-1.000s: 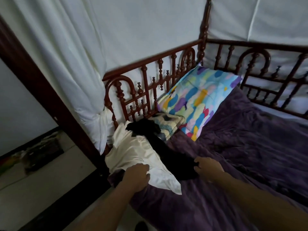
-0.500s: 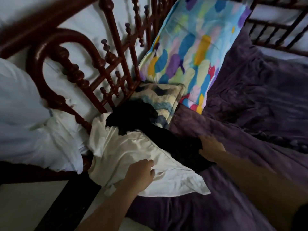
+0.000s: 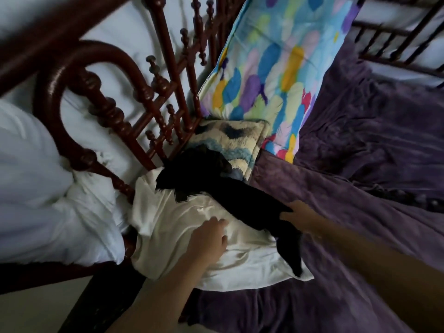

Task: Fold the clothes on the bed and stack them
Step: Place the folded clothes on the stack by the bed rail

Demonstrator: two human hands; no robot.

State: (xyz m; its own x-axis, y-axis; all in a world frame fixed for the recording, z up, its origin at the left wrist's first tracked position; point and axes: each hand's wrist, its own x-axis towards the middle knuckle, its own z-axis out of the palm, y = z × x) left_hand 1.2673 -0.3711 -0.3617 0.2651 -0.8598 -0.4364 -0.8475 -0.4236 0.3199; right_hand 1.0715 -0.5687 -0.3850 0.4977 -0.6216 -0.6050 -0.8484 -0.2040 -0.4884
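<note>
A white shirt (image 3: 182, 234) with a dark print lies crumpled at the bed's near left corner, by the footboard. A black garment (image 3: 242, 198) lies diagonally across it, its far end on a small cushion. My left hand (image 3: 209, 239) rests on the middle of the white shirt, fingers loosely bent. My right hand (image 3: 300, 216) touches the right edge of the black garment, fingers reaching left onto the cloth.
A purple blanket (image 3: 360, 212) covers the bed. A colourful feather-print pillow (image 3: 276, 66) and a small patterned cushion (image 3: 235, 138) lean at the carved wooden rail (image 3: 113, 116). White curtain cloth (image 3: 36, 188) bunches at the left, outside the rail.
The view has dropped and moved closer to the clothes. My left hand moved from the white shirt's near edge up onto its middle. My right hand stayed at the black garment's edge.
</note>
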